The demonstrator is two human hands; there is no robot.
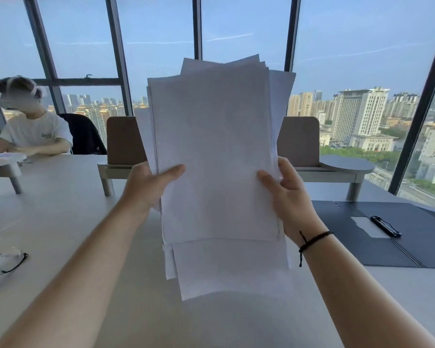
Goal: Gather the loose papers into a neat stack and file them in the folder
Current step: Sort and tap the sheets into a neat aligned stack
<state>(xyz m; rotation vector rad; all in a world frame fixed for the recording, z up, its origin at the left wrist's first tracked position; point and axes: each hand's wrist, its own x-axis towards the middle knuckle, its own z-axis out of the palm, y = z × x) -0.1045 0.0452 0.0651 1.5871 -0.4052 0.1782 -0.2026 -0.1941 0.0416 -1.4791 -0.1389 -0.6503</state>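
Observation:
A sheaf of several white papers (216,151) stands upright in front of me, its sheets uneven at the top and bottom edges. My left hand (148,183) grips its left edge, thumb across the front sheet. My right hand (290,194) grips the right edge the same way; a black cord bracelet circles that wrist. The dark blue folder (377,234) lies open and flat on the table to the right, with a black clip (386,226) on its inner face.
A pair of glasses (3,264) lies at the table's (60,222) left edge. Across the table stand two brown-backed chairs (123,141). A person in a white shirt (33,131) sits at the far left. Tall windows fill the background.

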